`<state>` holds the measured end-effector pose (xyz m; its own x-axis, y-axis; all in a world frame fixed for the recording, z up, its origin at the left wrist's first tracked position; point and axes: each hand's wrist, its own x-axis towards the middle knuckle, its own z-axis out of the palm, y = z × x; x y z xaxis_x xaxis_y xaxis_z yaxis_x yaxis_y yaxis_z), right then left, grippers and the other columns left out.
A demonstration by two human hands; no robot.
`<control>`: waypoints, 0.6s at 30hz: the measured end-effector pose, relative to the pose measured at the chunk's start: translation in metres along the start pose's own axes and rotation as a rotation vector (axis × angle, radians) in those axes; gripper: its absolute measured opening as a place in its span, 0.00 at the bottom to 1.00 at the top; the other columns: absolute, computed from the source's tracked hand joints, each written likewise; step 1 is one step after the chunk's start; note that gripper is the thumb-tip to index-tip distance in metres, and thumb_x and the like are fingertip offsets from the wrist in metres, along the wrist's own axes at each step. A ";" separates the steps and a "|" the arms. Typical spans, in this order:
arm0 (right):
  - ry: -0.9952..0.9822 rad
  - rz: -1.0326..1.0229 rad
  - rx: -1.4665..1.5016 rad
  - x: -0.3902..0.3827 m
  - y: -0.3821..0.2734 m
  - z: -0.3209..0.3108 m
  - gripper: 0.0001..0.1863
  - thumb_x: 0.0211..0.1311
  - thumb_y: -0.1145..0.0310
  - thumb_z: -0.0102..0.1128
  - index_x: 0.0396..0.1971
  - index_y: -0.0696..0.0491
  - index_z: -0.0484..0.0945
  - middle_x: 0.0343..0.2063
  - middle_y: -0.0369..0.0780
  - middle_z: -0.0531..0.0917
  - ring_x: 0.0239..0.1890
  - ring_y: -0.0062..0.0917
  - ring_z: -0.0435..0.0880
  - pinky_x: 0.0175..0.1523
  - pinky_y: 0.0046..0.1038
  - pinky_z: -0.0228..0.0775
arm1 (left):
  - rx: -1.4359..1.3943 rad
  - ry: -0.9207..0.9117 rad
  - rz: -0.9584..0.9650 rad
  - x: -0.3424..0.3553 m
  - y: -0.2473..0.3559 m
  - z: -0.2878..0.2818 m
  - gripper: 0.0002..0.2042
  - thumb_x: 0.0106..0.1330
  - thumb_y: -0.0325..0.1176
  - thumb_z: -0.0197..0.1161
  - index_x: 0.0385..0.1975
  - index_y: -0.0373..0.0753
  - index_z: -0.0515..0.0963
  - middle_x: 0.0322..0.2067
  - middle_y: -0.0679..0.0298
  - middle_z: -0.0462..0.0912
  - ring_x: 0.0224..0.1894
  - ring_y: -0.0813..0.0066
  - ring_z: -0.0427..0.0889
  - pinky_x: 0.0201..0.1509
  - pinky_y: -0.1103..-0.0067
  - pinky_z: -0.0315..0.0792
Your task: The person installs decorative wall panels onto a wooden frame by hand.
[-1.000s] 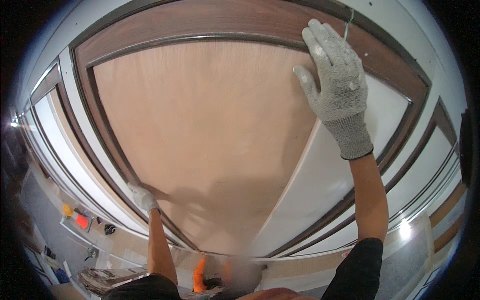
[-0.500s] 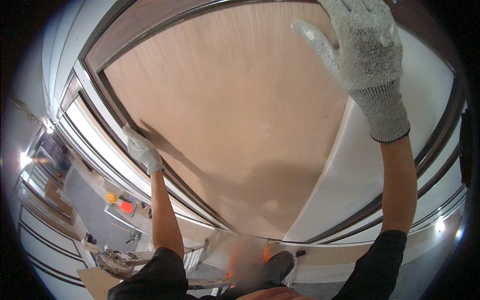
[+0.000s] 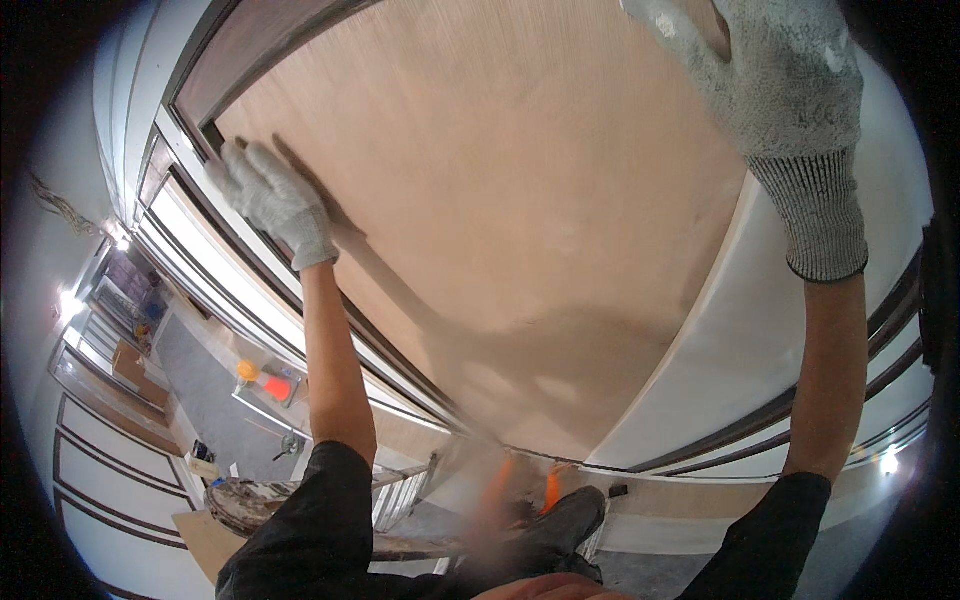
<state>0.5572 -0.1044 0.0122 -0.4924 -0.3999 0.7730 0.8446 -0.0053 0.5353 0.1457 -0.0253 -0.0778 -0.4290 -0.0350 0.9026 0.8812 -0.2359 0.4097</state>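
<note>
A large light-brown wood-grain panel (image 3: 500,200) fills the middle of the view, with dark trim (image 3: 275,60) around its upper left. My left hand (image 3: 275,205), in a grey knit glove, lies open at the panel's left edge, fingers stretched upward near the trim's corner. My right hand (image 3: 790,90), gloved the same way, is raised at the upper right. It rests against the panel's right side, thumb spread away from the palm; the other fingertips run out of the picture. Neither hand shows anything gripped. Right of the wood-grain sheet is a smooth white surface (image 3: 720,330).
Below me are a paint-spattered ladder or platform (image 3: 250,505) and a white-runged ladder part (image 3: 400,490). An orange cone (image 3: 277,385) with a yellow top stands on the grey floor at lower left. Dark-lined white wall panels (image 3: 120,470) and a bright lamp (image 3: 70,303) lie farther left.
My left hand has slid up along the panel's left edge, its fingers now more spread. My right hand appears higher and farther right, partly as the whole view has shifted.
</note>
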 end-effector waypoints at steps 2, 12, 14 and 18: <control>0.023 0.004 0.041 -0.007 -0.007 0.011 0.28 0.49 0.64 0.75 0.52 0.57 0.81 0.57 0.42 0.83 0.62 0.36 0.79 0.68 0.40 0.70 | 0.009 0.000 0.036 -0.003 0.023 -0.001 0.35 0.78 0.54 0.45 0.72 0.27 0.62 0.74 0.39 0.55 0.78 0.42 0.49 0.79 0.55 0.47; -0.092 0.054 0.036 0.000 -0.014 0.001 0.31 0.49 0.63 0.74 0.55 0.58 0.81 0.60 0.44 0.82 0.65 0.37 0.77 0.72 0.41 0.65 | -0.320 0.055 0.100 -0.038 0.146 0.014 0.29 0.79 0.49 0.48 0.65 0.27 0.68 0.65 0.37 0.63 0.68 0.41 0.62 0.72 0.58 0.57; -0.115 0.050 0.036 0.001 -0.012 -0.003 0.31 0.49 0.63 0.74 0.55 0.58 0.81 0.60 0.44 0.82 0.65 0.36 0.77 0.72 0.41 0.65 | -0.379 0.009 0.063 -0.049 0.175 0.013 0.29 0.79 0.49 0.49 0.64 0.27 0.69 0.64 0.37 0.63 0.68 0.41 0.62 0.72 0.58 0.56; -0.122 0.065 0.039 0.004 -0.013 -0.002 0.31 0.49 0.64 0.73 0.56 0.58 0.80 0.60 0.44 0.82 0.65 0.36 0.77 0.72 0.40 0.67 | -0.437 0.010 -0.039 -0.056 0.213 0.012 0.29 0.75 0.44 0.53 0.66 0.24 0.65 0.65 0.35 0.63 0.68 0.36 0.61 0.73 0.53 0.56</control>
<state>0.5448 -0.1077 0.0073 -0.4608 -0.2837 0.8409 0.8680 0.0535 0.4937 0.3595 -0.0621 -0.0397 -0.4637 -0.0266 0.8856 0.6987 -0.6256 0.3470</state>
